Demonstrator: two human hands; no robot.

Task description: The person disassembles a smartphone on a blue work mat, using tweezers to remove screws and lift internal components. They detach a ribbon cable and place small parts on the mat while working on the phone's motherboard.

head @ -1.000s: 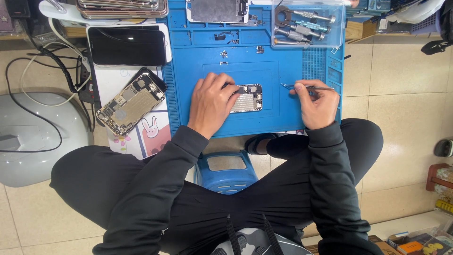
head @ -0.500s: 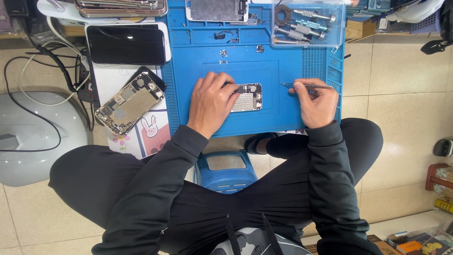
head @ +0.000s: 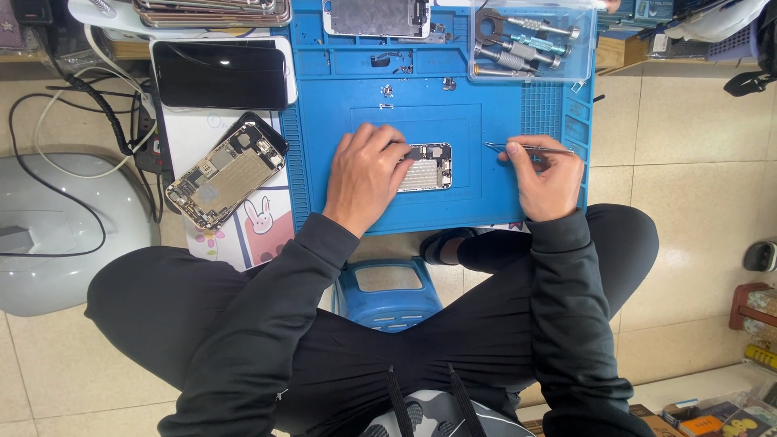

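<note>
An opened phone body [head: 427, 167] with bare metal parts lies in the middle of a blue work mat [head: 477, 113]. My left hand [head: 366, 176] rests on its left end and holds it down, covering about half of it. My right hand [head: 547, 176] rests on the mat to the right, apart from the phone. It grips thin metal tweezers [head: 511, 148] whose tip points left toward the phone.
A second opened phone [head: 225, 170] lies left of the mat beside a dark phone screen [head: 222, 74]. A clear tray of screwdrivers [head: 530, 42] sits at the mat's top right. Cables [head: 73, 154] run at left. A blue stool [head: 387, 293] stands between my legs.
</note>
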